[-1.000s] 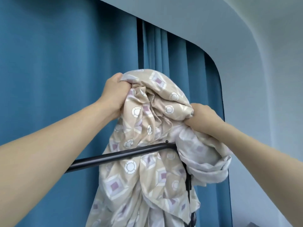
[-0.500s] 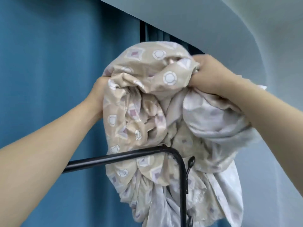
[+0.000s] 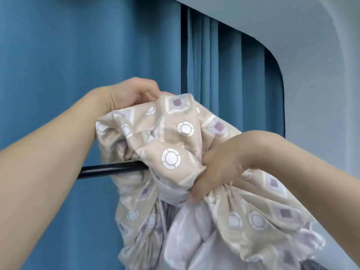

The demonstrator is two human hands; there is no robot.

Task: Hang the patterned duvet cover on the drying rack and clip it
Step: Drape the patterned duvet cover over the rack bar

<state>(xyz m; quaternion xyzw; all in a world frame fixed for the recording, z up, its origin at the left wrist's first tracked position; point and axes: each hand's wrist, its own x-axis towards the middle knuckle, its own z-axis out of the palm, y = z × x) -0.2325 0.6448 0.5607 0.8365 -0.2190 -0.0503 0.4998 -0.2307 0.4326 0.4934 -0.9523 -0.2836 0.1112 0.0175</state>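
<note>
Duvet cover (image 3: 171,151), beige with white ringed circles and mauve squares, sits bunched between two hands over the black rack bar (image 3: 109,169); the right hand (image 3: 218,172) has its fingers curled tight round a gathered neck of cloth at the middle of the bundle, knuckles toward the camera, fingertips buried in the folds; the left hand (image 3: 128,94) is higher and further back, fingers bent over the top edge of the fabric and pinching it, thumb side toward the viewer; from those grips the cloth spills outward: a rounded hump lies across the bar and hides its right end, while the paler, lilac-grey inner side hangs in loose pleats below the right hand and runs out of the bottom of the view; both forearms are bare and reach in from the lower corners; only a short stretch of the bar shows, left of the fabric; behind everything hangs a blue curtain (image 3: 78,65), pleated further right, with a pale wall (image 3: 321,84) beyond it.
</note>
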